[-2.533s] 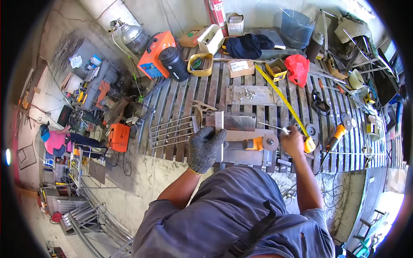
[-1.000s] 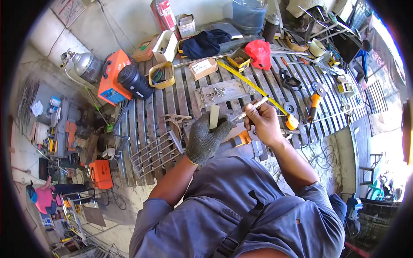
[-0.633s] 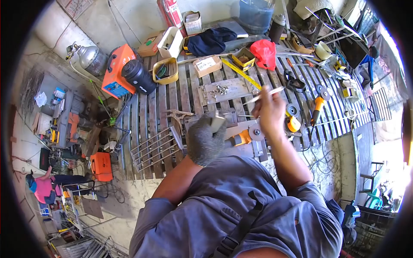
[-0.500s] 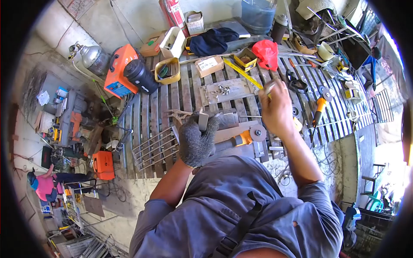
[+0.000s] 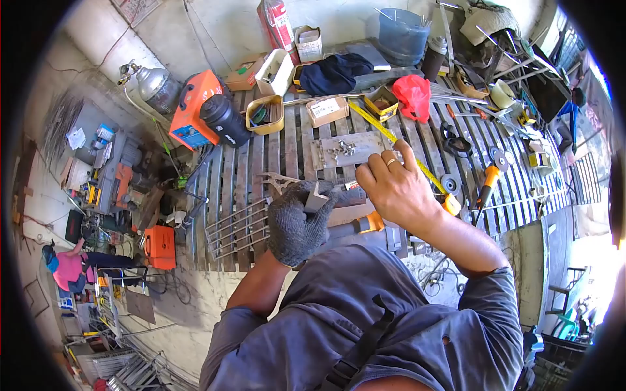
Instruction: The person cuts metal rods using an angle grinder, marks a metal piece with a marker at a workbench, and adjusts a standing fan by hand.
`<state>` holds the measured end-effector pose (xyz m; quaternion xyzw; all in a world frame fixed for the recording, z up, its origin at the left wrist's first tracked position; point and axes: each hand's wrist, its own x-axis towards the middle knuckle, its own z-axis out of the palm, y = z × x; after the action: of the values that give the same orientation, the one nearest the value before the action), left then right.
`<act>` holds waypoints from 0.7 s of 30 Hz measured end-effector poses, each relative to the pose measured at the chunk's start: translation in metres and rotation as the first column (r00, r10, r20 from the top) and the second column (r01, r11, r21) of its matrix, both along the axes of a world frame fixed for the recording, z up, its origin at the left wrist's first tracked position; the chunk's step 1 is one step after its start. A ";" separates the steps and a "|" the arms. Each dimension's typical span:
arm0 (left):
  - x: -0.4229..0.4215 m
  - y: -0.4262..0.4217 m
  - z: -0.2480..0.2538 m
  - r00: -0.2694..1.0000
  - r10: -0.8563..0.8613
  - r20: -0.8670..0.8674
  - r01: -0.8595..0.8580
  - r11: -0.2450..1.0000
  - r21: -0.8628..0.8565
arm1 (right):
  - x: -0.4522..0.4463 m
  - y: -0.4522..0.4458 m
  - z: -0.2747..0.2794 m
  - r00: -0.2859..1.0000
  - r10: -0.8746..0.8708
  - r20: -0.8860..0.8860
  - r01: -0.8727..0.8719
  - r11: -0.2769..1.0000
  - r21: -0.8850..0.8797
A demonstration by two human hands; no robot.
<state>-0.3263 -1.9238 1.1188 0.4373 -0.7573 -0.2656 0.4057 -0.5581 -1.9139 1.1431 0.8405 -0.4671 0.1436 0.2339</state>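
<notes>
Since half a second ago, the bare right hand [image 5: 399,190], curled around a slim white pen-like stick [image 5: 353,185], has neared the grey-gloved left hand [image 5: 295,228], which pinches a short grey L-shaped metal piece [image 5: 316,201] between thumb and fingers.

In sight are one marker [image 5: 351,185], two grinders [image 5: 488,184] (one partly hidden), one red bag [image 5: 412,98] and one fire extinguisher [image 5: 277,26].

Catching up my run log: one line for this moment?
left hand, grey-gloved: holds grey metal angle piece | right hand, bare: holds slim white stick | yellow tape blade: extended
</notes>
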 end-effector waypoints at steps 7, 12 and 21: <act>0.006 -0.003 -0.029 0.999 -0.025 -0.028 0.023 0.997 -0.071 | 0.008 -0.001 0.004 0.999 0.034 -0.041 -0.030 0.996 0.088; -0.009 -0.005 -0.070 0.848 -0.210 -0.487 0.286 0.954 0.087 | 0.006 -0.007 -0.018 0.997 0.025 0.071 -0.037 0.985 0.167; 0.060 0.021 -0.083 0.973 0.166 -0.160 -0.163 0.986 0.029 | -0.003 0.018 -0.037 0.929 -0.341 0.147 0.286 0.910 0.300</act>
<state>-0.2659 -1.9029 1.0357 0.4788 -0.6808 -0.2719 0.4831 -0.5615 -1.8955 1.1057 0.7601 -0.6325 0.1201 0.0886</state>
